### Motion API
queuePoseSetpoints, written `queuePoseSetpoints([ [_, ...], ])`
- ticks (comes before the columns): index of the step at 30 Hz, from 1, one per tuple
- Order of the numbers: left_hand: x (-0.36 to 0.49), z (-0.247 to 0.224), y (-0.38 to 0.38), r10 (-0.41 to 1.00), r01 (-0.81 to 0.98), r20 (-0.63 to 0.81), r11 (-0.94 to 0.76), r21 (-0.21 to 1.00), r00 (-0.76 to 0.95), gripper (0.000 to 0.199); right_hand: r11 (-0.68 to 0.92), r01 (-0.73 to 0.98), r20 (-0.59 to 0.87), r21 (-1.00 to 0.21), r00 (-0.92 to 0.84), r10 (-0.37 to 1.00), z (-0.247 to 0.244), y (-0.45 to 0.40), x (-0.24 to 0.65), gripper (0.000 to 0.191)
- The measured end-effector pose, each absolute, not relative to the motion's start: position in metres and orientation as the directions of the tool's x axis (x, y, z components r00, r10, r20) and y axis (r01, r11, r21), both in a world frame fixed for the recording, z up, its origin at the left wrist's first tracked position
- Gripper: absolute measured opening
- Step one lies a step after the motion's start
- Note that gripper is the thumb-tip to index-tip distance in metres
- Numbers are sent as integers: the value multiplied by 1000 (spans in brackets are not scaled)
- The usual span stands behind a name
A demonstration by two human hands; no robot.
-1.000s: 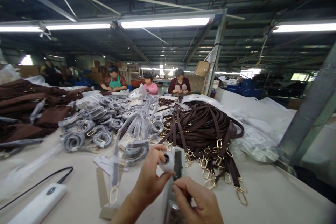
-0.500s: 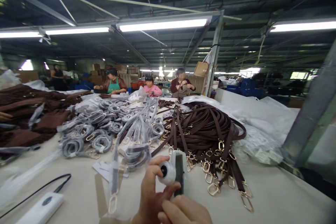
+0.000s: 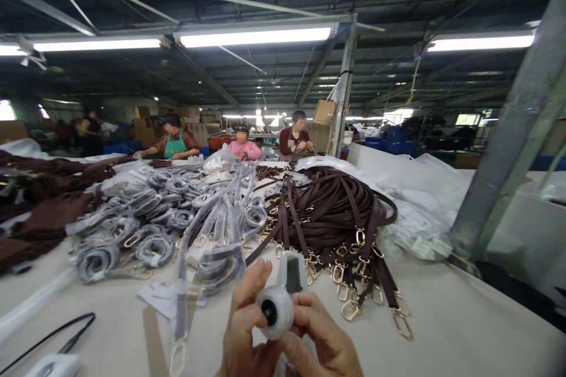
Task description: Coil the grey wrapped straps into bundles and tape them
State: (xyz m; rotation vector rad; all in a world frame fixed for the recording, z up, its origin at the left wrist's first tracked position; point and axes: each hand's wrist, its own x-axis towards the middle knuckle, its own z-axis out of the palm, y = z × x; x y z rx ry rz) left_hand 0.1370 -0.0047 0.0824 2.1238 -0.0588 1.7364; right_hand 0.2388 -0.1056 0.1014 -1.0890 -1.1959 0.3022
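A roll of clear tape (image 3: pixel 285 312) with a dark centre sits between my two hands, in front of a grey tape dispenser (image 3: pixel 287 268) on the table. My left hand (image 3: pixel 243 330) grips the roll from the left, a finger at its core. On the right side, the thumb and fingers of my right hand (image 3: pixel 325 336) close on the roll's edge. Left of them lies a strap in clear wrap (image 3: pixel 180 294) with a gold ring. Behind the dispenser is a heap of dark brown straps (image 3: pixel 336 212) with gold clasps.
Coiled, plastic-wrapped straps (image 3: pixel 154 244) cover the table's left middle, with brown fabric pieces (image 3: pixel 48 224) beyond. White paper slips (image 3: pixel 154 300) and a white device with a cable (image 3: pixel 55 365) lie nearer. A metal post (image 3: pixel 499 147) stands right. Several people work across the table.
The tape roll has come lower and nearer, apart from the dispenser's slot. My right hand has moved up onto the roll's right side. The whole view has shifted right.
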Motion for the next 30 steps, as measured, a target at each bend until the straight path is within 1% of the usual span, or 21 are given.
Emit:
queuePoseSetpoints([
  [3,136,83,-2,185,-263,936,-927,267,299,30,481,385,605,-787,334,723,99,-107,248,16],
  [5,133,84,-1,173,-282,913,-915,288,371,38,486,424,629,-764,324,706,99,-108,254,9],
  [7,128,86,-2,214,-328,876,-867,374,432,39,488,472,662,-734,337,669,102,-109,256,6],
  [8,126,88,-4,270,-365,849,-813,454,455,36,483,512,683,-711,335,650,104,-109,257,4],
  [9,123,91,-5,344,-412,805,-722,556,483,31,476,560,707,-678,321,630,106,-109,256,3],
  [11,120,97,-9,493,-500,665,-439,747,560,19,461,655,756,-599,271,596,111,-109,256,10],
  [12,119,101,-11,539,-532,591,-284,798,599,15,457,690,776,-561,246,582,112,-108,256,12],
  [13,119,105,-12,563,-550,531,-155,821,633,18,452,715,790,-533,228,570,113,-108,256,14],
  [14,119,108,-13,573,-555,489,-69,829,658,28,447,733,797,-512,212,565,112,-107,257,15],
  [16,120,112,-12,584,-521,421,4,854,694,43,430,756,792,-493,185,582,109,-104,258,16],
  [17,120,113,-10,588,-490,389,16,871,710,45,421,761,780,-493,174,601,107,-103,259,16],
  [19,120,113,-6,597,-440,340,24,898,726,39,410,737,740,-537,179,648,100,-102,258,14],
  [21,119,112,-1,623,-450,335,30,892,707,36,381,638,652,-669,257,714,94,-101,255,11],
  [23,117,111,3,675,-484,328,49,874,661,36,322,473,516,-820,368,774,90,-102,248,20],
  [25,116,112,6,721,-510,306,77,857,622,34,253,341,390,-906,432,813,90,-103,239,36],
  [26,115,113,7,732,-522,298,93,848,613,34,227,312,352,-923,439,827,90,-104,235,41],
  [28,113,116,9,735,-546,286,136,827,615,36,199,310,321,-930,416,851,93,-105,226,48],
  [30,111,119,10,738,-562,258,194,804,624,41,182,354,320,-917,385,865,97,-107,220,44],
])
